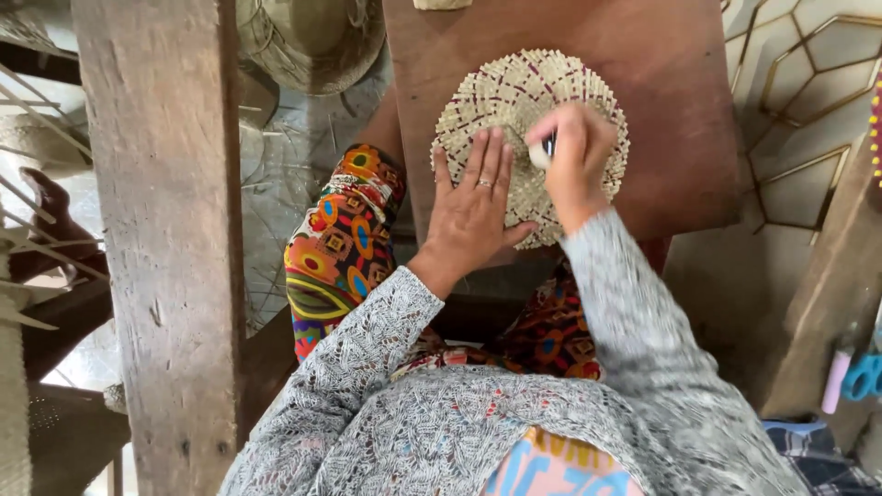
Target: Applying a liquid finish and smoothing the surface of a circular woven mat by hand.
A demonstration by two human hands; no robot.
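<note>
flat palm, pinched tool, and a woven disc that could slip

going left to right: a rough wooden post [165,230] fills the left of the frame, and just right of it a knee in bright patterned fabric [340,239]. at centre, the round woven straw mat [514,92] lies on a brown wooden board [661,110] in the upper middle of the frame.

what could go wrong, as a judgement: the mat only rests on the board, so if the pinning palm lifts or slides, the disc could turn or skid and the weave would be worked unevenly. the loose strand ends at the rim could snag or fray under a hard stroke. the small tool could also slip from the grip, since only fingertips hold it.

the left hand [473,207] lies flat with fingers spread, pressed on the mat's lower left part. the right hand [574,156] is curled closed, pinching a small pale object with a dark end [542,152] against the mat; what it is cannot be told. at lower right, blue-handled scissors [864,377] lie well apart.
</note>
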